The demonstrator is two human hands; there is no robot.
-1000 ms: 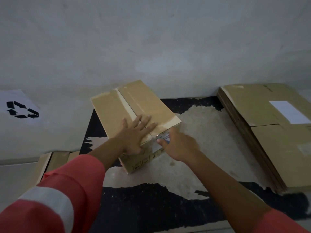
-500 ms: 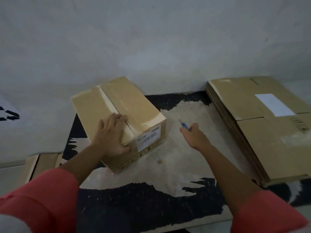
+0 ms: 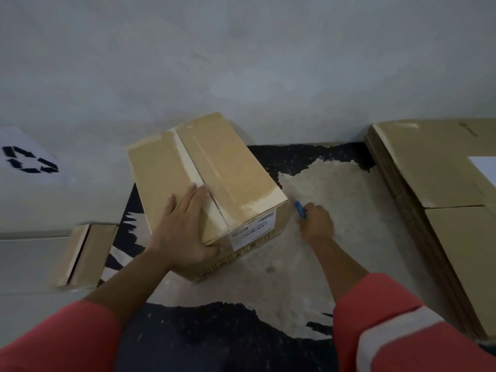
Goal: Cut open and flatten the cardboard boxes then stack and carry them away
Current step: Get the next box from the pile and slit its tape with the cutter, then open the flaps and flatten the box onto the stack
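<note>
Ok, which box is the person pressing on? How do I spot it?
Find the worn black-and-tan surface under the grey wall. In its middle stands the taped box, the left hand flat on top, the right hand holding a blue cutter beside it. Unlike the flattened stack on the right, it is closed and full-shaped, with a white label on its near end.

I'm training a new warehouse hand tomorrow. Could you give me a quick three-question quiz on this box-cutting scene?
1. True or false: the left hand rests flat on top of the taped box.
2. Multiple choice: the blue cutter is held by A) the left hand, B) the right hand, C) neither hand.
3. Fill in: the stack of flattened cardboard lies on the box's ____ side.
Key: 1 true; 2 B; 3 right.
</note>
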